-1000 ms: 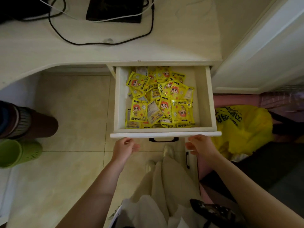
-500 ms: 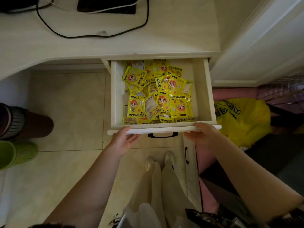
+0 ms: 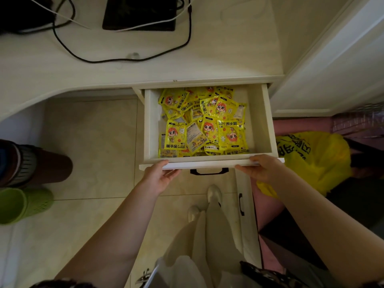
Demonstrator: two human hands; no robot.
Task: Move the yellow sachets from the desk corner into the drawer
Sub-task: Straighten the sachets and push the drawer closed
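Note:
A pile of yellow sachets with a cartoon face fills the pulled-out cream drawer under the desk top. My left hand presses on the drawer's front panel at its left end, fingers on the top edge. My right hand rests on the front panel at its right end, fingers laid over the rim. Neither hand holds a sachet. A black handle shows below the front panel between my hands. No sachets are visible on the desk.
Black and white cables and a dark flat device lie on the desk. A green bin and a dark boot stand at left. A yellow plastic bag lies at right by a white door.
Both hands rose from below the drawer front onto its top edge. The drawer has slid slightly back under the desk top.

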